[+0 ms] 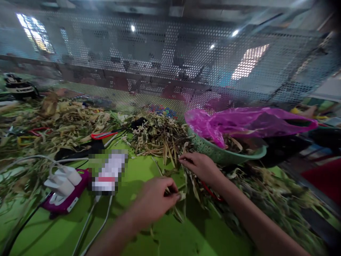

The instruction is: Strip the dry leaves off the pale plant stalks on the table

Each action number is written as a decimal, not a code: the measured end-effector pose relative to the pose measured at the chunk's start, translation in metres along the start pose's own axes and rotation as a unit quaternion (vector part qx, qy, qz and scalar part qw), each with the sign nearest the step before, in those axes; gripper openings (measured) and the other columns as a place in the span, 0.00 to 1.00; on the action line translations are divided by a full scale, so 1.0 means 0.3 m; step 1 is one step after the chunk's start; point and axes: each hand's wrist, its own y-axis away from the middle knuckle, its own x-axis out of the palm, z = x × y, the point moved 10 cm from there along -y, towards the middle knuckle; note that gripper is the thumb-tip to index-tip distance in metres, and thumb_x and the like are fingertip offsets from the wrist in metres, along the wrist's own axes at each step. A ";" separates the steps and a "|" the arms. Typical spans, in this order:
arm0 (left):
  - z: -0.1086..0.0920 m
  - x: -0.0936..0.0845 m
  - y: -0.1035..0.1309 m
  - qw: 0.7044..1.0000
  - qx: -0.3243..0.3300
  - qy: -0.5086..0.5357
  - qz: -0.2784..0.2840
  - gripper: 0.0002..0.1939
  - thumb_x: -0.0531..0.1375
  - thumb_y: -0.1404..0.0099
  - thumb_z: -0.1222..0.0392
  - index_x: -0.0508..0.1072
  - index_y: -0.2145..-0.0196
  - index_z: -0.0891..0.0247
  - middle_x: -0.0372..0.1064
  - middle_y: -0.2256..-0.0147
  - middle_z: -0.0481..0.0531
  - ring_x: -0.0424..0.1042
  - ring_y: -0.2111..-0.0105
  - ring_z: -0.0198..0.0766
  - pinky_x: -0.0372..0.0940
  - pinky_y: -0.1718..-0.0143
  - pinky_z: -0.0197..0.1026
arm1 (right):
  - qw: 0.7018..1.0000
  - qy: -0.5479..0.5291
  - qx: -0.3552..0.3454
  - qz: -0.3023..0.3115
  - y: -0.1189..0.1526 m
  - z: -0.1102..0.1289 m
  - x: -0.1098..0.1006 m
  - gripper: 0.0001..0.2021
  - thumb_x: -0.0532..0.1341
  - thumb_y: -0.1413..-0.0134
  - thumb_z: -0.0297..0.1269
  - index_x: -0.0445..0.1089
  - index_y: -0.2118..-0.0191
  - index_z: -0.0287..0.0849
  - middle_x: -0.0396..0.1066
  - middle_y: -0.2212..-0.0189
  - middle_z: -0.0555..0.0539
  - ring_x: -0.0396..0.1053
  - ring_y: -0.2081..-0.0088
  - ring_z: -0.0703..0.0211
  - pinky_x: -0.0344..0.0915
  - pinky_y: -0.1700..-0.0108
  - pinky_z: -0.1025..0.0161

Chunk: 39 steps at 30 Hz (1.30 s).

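Left hand (156, 199): seen from the head view, low over the green table (128, 231); closed in a pinch, thumb against forefinger, on a pale scrap (182, 195) of dry plant.
Right hand (201, 165): farther forward, just below the basket; bent at the fingers, tips by the dry stalks at the near edge of the middle heap; cannot tell whether gripping any.
Dry stalks (195, 186): trailing down between the two hands, below the right fingertips, toward the pale scrap.
Middle heap (157, 133): piled dry and tangled on the table, beyond both hands, left of the basket.
Right heap (274, 199): spread beyond the right forearm, greener in parts.
Left heap (71, 121): strewn across the far left of the table.
Basket (213, 151): green, pierced with holes, partly covered by a bright purple bag (253, 122).
Phone (108, 174): blurred out, lying left of the left hand, with white cables (105, 217) running from the near end.
Power strip (60, 209): purple, left of the phone, filled with white plugs (65, 181).
Cutter (105, 135): red, lying beyond the phone.
Screen (149, 53): grey and perforated, standing behind everything on the table.
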 end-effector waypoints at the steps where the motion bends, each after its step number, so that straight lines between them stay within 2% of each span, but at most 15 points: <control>1: -0.007 0.001 0.002 1.000 0.010 -0.017 0.000 0.08 0.58 0.41 0.55 0.73 0.69 0.61 0.72 0.68 0.49 0.67 0.67 0.37 0.58 0.68 0.38 | 1.000 0.007 0.016 -0.006 -0.001 -0.003 0.001 0.10 0.55 0.41 0.39 0.73 0.62 0.46 0.75 0.68 0.48 0.71 0.64 0.56 0.62 0.62 0.64; 6: -0.027 0.012 0.010 0.998 0.025 -0.057 0.016 0.06 0.60 0.42 0.57 0.73 0.70 0.60 0.71 0.68 0.48 0.67 0.66 0.37 0.57 0.67 0.38 | 0.998 0.024 0.043 -0.031 -0.015 0.032 0.047 0.10 0.58 0.45 0.40 0.71 0.58 0.46 0.74 0.69 0.48 0.70 0.67 0.59 0.59 0.66 0.66; 11: -0.041 0.021 0.020 0.997 0.025 -0.064 0.030 0.05 0.61 0.42 0.56 0.73 0.69 0.59 0.71 0.67 0.47 0.67 0.65 0.36 0.56 0.67 0.38 | 0.997 0.044 0.054 -0.020 -0.021 0.033 0.096 0.04 0.60 0.48 0.39 0.69 0.67 0.46 0.71 0.74 0.51 0.67 0.71 0.61 0.54 0.71 0.67; 14: -0.052 0.021 0.024 0.996 0.033 -0.081 0.034 0.06 0.61 0.42 0.55 0.73 0.68 0.59 0.71 0.67 0.46 0.67 0.64 0.36 0.56 0.67 0.38 | 0.998 0.021 0.045 -0.027 -0.023 0.034 0.073 0.04 0.58 0.46 0.36 0.69 0.65 0.46 0.70 0.73 0.51 0.68 0.69 0.60 0.58 0.67 0.66; 18: -0.057 0.013 0.027 0.992 0.038 -0.115 0.025 0.07 0.60 0.42 0.54 0.72 0.67 0.58 0.72 0.65 0.48 0.68 0.63 0.38 0.57 0.65 0.39 | 0.998 0.036 -0.035 -0.045 -0.054 0.107 0.020 0.10 0.54 0.42 0.34 0.69 0.56 0.46 0.70 0.61 0.46 0.68 0.58 0.56 0.61 0.55 0.63; 20: -0.056 0.012 0.028 0.990 0.039 -0.132 0.023 0.08 0.60 0.41 0.53 0.72 0.66 0.58 0.72 0.65 0.48 0.68 0.63 0.40 0.58 0.65 0.40 | 0.997 0.053 -0.061 -0.016 -0.080 0.142 0.030 0.14 0.54 0.42 0.33 0.69 0.52 0.47 0.69 0.59 0.46 0.67 0.55 0.56 0.60 0.53 0.62; 23: -0.061 0.009 0.028 0.988 0.052 -0.143 0.014 0.07 0.59 0.40 0.54 0.72 0.66 0.59 0.72 0.65 0.49 0.68 0.63 0.41 0.59 0.63 0.41 | 0.996 0.077 -0.045 0.027 -0.122 0.155 0.068 0.16 0.54 0.42 0.33 0.68 0.49 0.49 0.70 0.59 0.46 0.68 0.56 0.56 0.60 0.52 0.62; 27: -0.052 0.013 0.023 0.989 0.053 -0.137 0.011 0.07 0.60 0.41 0.55 0.73 0.67 0.59 0.73 0.66 0.50 0.69 0.62 0.42 0.59 0.63 0.42 | 0.997 0.064 -0.026 0.030 -0.154 0.161 0.096 0.13 0.54 0.42 0.35 0.72 0.56 0.44 0.73 0.61 0.45 0.68 0.56 0.56 0.61 0.53 0.63; 30: -0.048 0.019 0.023 0.990 0.059 -0.125 0.012 0.09 0.59 0.41 0.53 0.73 0.66 0.60 0.73 0.66 0.51 0.69 0.63 0.42 0.60 0.64 0.42 | 0.999 0.025 -0.032 0.016 -0.157 0.167 0.081 0.10 0.55 0.44 0.34 0.74 0.61 0.43 0.74 0.63 0.46 0.69 0.58 0.56 0.61 0.55 0.63; 34: -0.053 0.033 0.025 0.991 0.072 -0.113 0.022 0.09 0.59 0.42 0.54 0.73 0.65 0.60 0.73 0.65 0.51 0.69 0.62 0.42 0.60 0.62 0.42 | 0.999 0.009 -0.035 0.027 -0.165 0.155 0.052 0.08 0.57 0.45 0.36 0.73 0.66 0.44 0.74 0.67 0.48 0.70 0.63 0.56 0.62 0.61 0.65; 36: -0.051 0.037 0.023 0.991 0.068 -0.116 0.028 0.09 0.59 0.42 0.55 0.74 0.65 0.59 0.73 0.64 0.52 0.69 0.61 0.44 0.60 0.62 0.43 | 0.999 0.020 -0.032 0.015 -0.190 0.144 0.027 0.08 0.56 0.44 0.37 0.73 0.64 0.46 0.74 0.66 0.48 0.70 0.63 0.56 0.62 0.62 0.65; 39: -0.053 0.031 0.022 0.991 0.066 -0.115 0.026 0.09 0.60 0.43 0.54 0.74 0.65 0.59 0.73 0.64 0.52 0.69 0.61 0.44 0.60 0.62 0.43 | 0.997 0.050 -0.025 -0.044 -0.259 0.135 -0.023 0.11 0.56 0.44 0.36 0.72 0.57 0.46 0.73 0.61 0.47 0.69 0.58 0.56 0.61 0.58 0.64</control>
